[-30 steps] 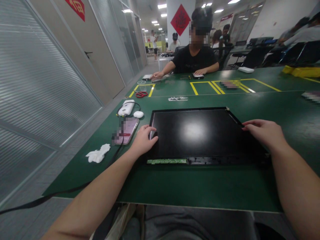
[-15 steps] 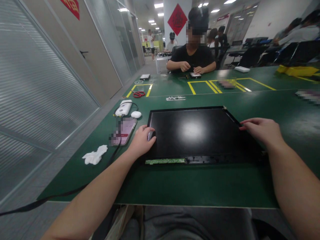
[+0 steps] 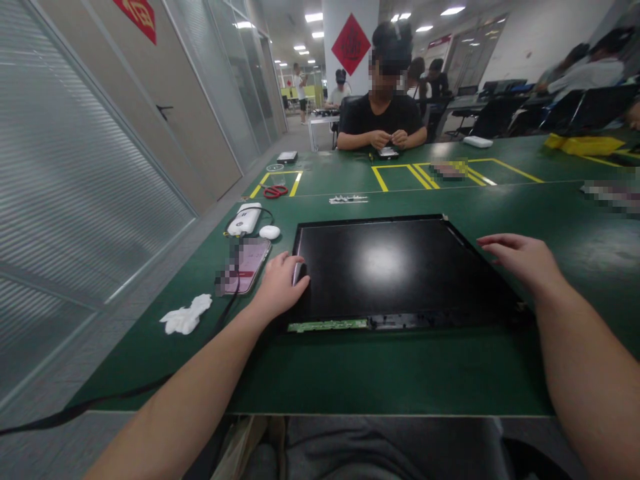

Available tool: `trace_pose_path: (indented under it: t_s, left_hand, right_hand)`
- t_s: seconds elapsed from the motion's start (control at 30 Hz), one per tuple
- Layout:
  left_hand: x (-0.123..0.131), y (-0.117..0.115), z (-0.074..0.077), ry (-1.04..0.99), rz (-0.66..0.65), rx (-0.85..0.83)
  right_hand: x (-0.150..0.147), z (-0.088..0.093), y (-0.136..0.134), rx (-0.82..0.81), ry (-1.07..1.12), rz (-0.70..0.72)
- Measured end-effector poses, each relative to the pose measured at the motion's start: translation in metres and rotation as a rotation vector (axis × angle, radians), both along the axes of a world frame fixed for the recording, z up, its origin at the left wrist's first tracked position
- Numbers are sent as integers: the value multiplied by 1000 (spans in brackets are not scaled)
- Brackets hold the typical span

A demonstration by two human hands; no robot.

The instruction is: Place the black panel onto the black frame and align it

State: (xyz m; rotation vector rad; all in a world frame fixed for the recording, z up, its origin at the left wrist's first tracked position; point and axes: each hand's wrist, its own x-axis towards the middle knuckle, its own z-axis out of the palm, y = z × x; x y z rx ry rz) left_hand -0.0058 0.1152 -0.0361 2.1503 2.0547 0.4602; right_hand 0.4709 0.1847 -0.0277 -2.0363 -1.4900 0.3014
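A black LCD screen panel [image 3: 350, 273] lies flat in front of me, with a thin black frame and a bright reflection. A narrow green circuit board [image 3: 327, 326] runs along the left part of its near edge. My left hand [image 3: 280, 280] is closed over the panel's left edge, thumb on top and fingers beyond it. Just off the right edge, my right hand [image 3: 523, 257] hovers with thumb and fingers slightly apart and nothing visible in them.
Left of the panel are a phone [image 3: 250, 265], a white power bank [image 3: 245, 219], a white earbud case [image 3: 269, 232], a crumpled tissue [image 3: 186, 315] and a black strap [image 3: 120, 395]. Red-handled scissors [image 3: 275, 192] lie farther back. Across the green table [image 3: 400, 373], a person [image 3: 385, 113] handles a small device.
My right fingertips have come away from the panel's right edge. The left hand keeps its hold. Across the table, the person's hands have come together. The whole view has shifted slightly.
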Motion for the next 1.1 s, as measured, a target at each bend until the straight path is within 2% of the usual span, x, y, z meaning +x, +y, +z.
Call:
trace_pose_path:
  t_s: [0.17, 0.33, 0.53, 0.73, 1.0, 1.1]
  left_hand:
    - [-1, 3, -4, 51, -15, -119]
    - [-1, 5, -5, 65, -8, -155]
    - [0, 4, -6, 48, 24, -129]
    - [-1, 3, -3, 27, -8, -73]
    - [-8, 8, -13, 29, -42, -28]
    - [-6, 7, -12, 7, -22, -55]
  right_hand:
    - [-14, 12, -3, -144, 16, -42]
    - [-15, 9, 1, -224, -31, 12]
    - [-11, 0, 5, -245, -150, 79]
    - [-8, -3, 8, -263, -210, 111]
    - [-7, -9, 11, -239, -208, 146]
    - [-8, -8, 10, -260, -226, 149]
